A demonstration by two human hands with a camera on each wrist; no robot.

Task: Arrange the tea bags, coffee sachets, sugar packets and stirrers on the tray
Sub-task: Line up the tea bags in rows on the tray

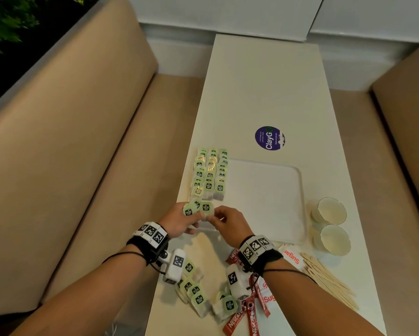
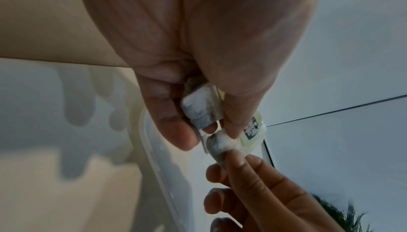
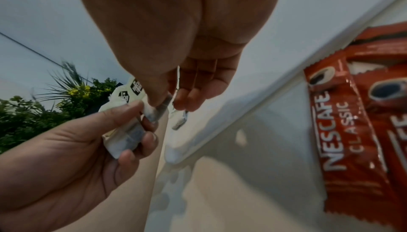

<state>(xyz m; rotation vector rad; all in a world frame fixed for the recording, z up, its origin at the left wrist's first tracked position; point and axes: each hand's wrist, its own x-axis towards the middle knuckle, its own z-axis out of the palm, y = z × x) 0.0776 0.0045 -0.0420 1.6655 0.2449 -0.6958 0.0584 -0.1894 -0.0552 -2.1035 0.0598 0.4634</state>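
Several tea bags with green tags (image 1: 209,173) lie in three rows along the left side of the white tray (image 1: 276,202). Just in front of those rows, my left hand (image 1: 196,220) grips a small bunch of tea bags (image 1: 190,210). My right hand (image 1: 212,215) pinches one tea bag (image 1: 206,207) of that bunch between thumb and fingertip. The left wrist view shows the bunch (image 2: 202,107) in my left fingers, with my right fingertips on the lowest bag (image 2: 220,143). In the right wrist view the pinched bag (image 3: 158,112) touches the bunch (image 3: 125,138).
Loose tea bags (image 1: 196,294), red coffee sachets (image 1: 247,318), sugar packets (image 1: 292,255) and wooden stirrers (image 1: 329,280) lie on the table near me. Two paper cups (image 1: 331,210) stand right of the tray. A purple sticker (image 1: 269,138) lies beyond it. Benches flank the table.
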